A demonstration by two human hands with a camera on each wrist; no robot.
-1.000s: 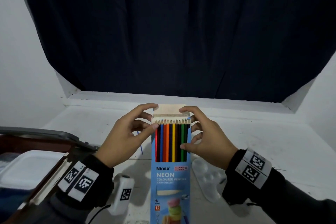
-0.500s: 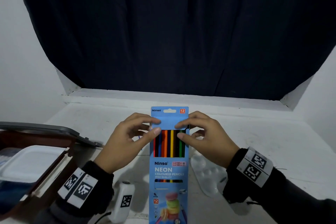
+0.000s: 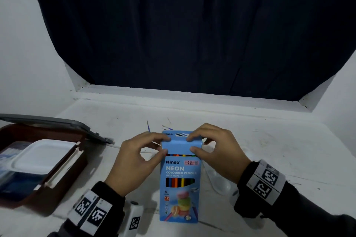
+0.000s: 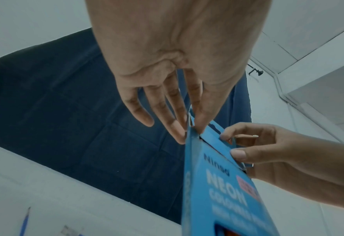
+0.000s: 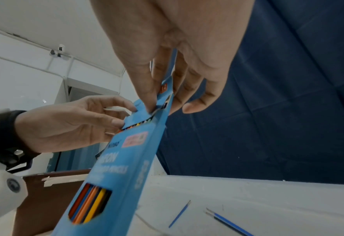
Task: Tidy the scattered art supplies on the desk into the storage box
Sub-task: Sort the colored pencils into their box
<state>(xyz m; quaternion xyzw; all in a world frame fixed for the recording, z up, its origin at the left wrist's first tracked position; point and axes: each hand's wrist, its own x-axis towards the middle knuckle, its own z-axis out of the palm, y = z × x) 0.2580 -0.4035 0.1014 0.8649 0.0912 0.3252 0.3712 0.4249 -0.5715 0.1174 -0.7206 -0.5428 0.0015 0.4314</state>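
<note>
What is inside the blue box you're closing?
Coloured pencils fill the pencil box: they show through its window and in a thin strip under the flap. Both hands, left hand and right hand, pinch the flap, which hides the tips.

Bare desk (image 3: 289, 140) lies open to the right and far side, while the open storage box (image 3: 57, 175) blocks the left and loose brushes (image 3: 148, 126) lie far-centre.
</note>
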